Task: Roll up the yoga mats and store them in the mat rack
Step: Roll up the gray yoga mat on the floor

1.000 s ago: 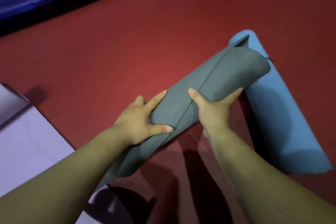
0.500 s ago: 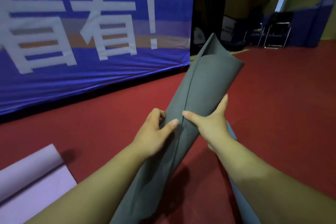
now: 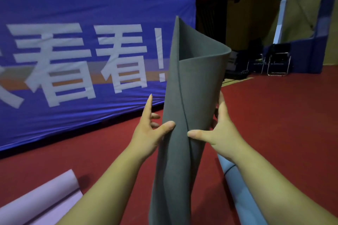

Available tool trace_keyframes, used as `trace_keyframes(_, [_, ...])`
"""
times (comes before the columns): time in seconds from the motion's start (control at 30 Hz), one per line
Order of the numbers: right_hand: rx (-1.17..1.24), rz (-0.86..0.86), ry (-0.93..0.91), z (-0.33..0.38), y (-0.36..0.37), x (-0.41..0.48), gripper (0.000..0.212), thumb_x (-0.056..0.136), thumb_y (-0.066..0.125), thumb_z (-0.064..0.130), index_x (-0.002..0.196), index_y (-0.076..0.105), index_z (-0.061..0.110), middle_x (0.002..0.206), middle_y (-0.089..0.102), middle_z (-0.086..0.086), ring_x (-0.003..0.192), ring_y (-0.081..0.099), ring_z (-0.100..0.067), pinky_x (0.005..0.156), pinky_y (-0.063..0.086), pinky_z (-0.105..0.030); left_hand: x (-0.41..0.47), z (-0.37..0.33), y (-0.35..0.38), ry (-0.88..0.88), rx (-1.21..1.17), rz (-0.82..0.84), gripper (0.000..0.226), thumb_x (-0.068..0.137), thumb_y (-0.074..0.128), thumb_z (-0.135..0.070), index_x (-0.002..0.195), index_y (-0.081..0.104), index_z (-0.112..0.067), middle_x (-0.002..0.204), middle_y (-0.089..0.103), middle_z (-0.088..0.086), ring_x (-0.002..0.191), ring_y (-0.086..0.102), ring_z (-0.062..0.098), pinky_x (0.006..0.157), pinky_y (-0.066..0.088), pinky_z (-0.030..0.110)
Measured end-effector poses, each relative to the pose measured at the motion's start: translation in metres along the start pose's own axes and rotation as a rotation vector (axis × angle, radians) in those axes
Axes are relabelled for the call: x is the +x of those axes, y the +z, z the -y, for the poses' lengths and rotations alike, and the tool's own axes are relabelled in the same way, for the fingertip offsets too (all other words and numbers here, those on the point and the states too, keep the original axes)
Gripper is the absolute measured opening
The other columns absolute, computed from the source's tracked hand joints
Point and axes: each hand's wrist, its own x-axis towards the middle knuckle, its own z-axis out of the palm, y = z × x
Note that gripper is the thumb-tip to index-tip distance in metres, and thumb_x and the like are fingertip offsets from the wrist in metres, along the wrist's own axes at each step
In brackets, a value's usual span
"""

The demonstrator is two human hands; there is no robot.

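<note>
A loosely rolled grey yoga mat stands almost upright in front of me, its open top end raised against the banner. My left hand holds its left side: the thumb presses the front, the index finger sticks straight up clear of the mat, and the other fingers bend toward its edge. My right hand grips the right side, thumb on the front seam and fingers wrapped behind. The mat's lower end runs out of view at the bottom.
A rolled light blue mat lies on the red floor under my right forearm. A partly rolled lilac mat lies at the bottom left. A large blue banner stands ahead. Folding chairs are at the far right.
Both hands have lifted the grey mat off the floor and swung it from lying slanted to nearly upright. My view has risen from the floor to the banner. My left index finger has straightened off the mat.
</note>
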Motion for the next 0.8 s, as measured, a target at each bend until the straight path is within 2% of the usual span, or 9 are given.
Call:
trace_keyframes(0.07, [-0.022, 0.071, -0.007, 0.003, -0.006, -0.002, 0.136, 0.052, 0.096, 0.024, 0.153, 0.01, 0.059, 0.15, 0.044, 0.026, 0.138, 0.046, -0.002, 0.114, 0.042, -0.045, -0.006, -0.002, 0.001, 0.011, -0.037, 0.055, 0.107, 0.066, 0.081, -0.056, 0.144, 0.01, -0.073, 0.141, 0.052, -0.011, 0.12, 0.058, 0.005, 0.098, 0.049, 0.028])
trace_keyframes(0.2, [-0.123, 0.123, 0.027, 0.003, -0.014, -0.009, 0.135, 0.05, 0.094, 0.032, 0.149, 0.007, 0.067, 0.15, 0.039, 0.031, 0.138, 0.043, 0.002, 0.115, 0.042, -0.045, -0.019, 0.001, 0.01, -0.005, -0.115, 0.13, 0.113, 0.081, 0.086, -0.015, 0.151, 0.008, -0.059, 0.135, 0.059, -0.002, 0.109, 0.066, 0.0, 0.084, 0.055, 0.019])
trace_keyframes(0.33, [-0.175, 0.117, 0.07, 0.011, -0.024, -0.009, 0.131, 0.046, 0.086, 0.035, 0.146, 0.01, 0.068, 0.143, 0.034, 0.031, 0.132, 0.044, 0.005, 0.11, 0.045, -0.036, -0.016, -0.017, 0.009, 0.071, 0.061, 0.178, 0.122, 0.079, 0.088, -0.021, 0.153, -0.001, -0.061, 0.108, 0.063, -0.006, 0.091, 0.069, 0.001, 0.075, 0.052, 0.015])
trace_keyframes(0.43, [0.034, 0.124, 0.023, 0.02, -0.024, -0.005, 0.12, 0.057, 0.083, 0.03, 0.155, 0.016, 0.048, 0.149, 0.048, 0.016, 0.136, 0.05, -0.008, 0.111, 0.044, -0.041, -0.016, -0.032, 0.004, 0.176, 0.189, 0.215, 0.091, 0.094, 0.07, -0.038, 0.147, 0.004, -0.07, 0.09, 0.063, -0.006, 0.085, 0.068, 0.008, 0.08, 0.053, 0.027])
trace_keyframes(0.5, [0.22, 0.07, 0.013, 0.032, -0.021, -0.005, 0.11, 0.065, 0.078, 0.029, 0.157, 0.019, 0.036, 0.146, 0.055, 0.01, 0.134, 0.054, -0.013, 0.111, 0.044, -0.042, -0.015, -0.038, 0.005, 0.21, 0.261, 0.184, 0.068, 0.098, 0.058, -0.048, 0.142, 0.014, -0.075, 0.087, 0.062, -0.008, 0.082, 0.068, 0.011, 0.085, 0.054, 0.043])
trace_keyframes(0.6, [0.311, 0.03, 0.013, 0.049, -0.014, -0.004, 0.097, 0.074, 0.076, 0.042, 0.156, 0.023, 0.037, 0.144, 0.058, 0.01, 0.133, 0.055, -0.013, 0.109, 0.045, -0.04, -0.012, -0.049, 0.007, 0.217, 0.24, 0.053, 0.064, 0.081, 0.073, -0.054, 0.129, 0.035, -0.073, 0.1, 0.057, -0.015, 0.082, 0.065, 0.007, 0.086, 0.056, 0.046])
trace_keyframes(0.7, [0.321, -0.042, 0.055, 0.064, -0.007, -0.004, 0.082, 0.08, 0.073, 0.052, 0.151, 0.034, 0.039, 0.137, 0.063, 0.011, 0.127, 0.06, -0.012, 0.105, 0.047, -0.042, -0.007, -0.066, 0.002, 0.245, 0.243, -0.017, 0.082, 0.065, 0.093, -0.044, 0.12, 0.037, -0.068, 0.127, 0.046, -0.021, 0.112, 0.054, -0.009, 0.103, 0.049, 0.031])
trace_keyframes(0.77, [0.366, -0.159, 0.087, 0.079, -0.006, 0.0, 0.059, 0.086, 0.068, 0.047, 0.14, 0.048, 0.033, 0.128, 0.069, 0.008, 0.118, 0.065, -0.011, 0.102, 0.051, -0.041, -0.002, -0.082, -0.005, 0.176, 0.244, 0.029, 0.115, 0.051, 0.099, -0.045, 0.138, 0.025, -0.057, 0.148, 0.036, -0.018, 0.126, 0.047, -0.007, 0.108, 0.044, 0.03])
trace_keyframes(0.8, [0.385, -0.212, 0.099, 0.087, -0.006, 0.003, 0.047, 0.091, 0.067, 0.044, 0.134, 0.054, 0.03, 0.125, 0.071, 0.005, 0.114, 0.067, -0.011, 0.101, 0.052, -0.041, 0.0, -0.092, -0.008, 0.145, 0.247, 0.08, 0.136, 0.047, 0.101, -0.044, 0.147, 0.01, -0.057, 0.156, 0.027, -0.018, 0.132, 0.045, -0.001, 0.108, 0.043, 0.032])
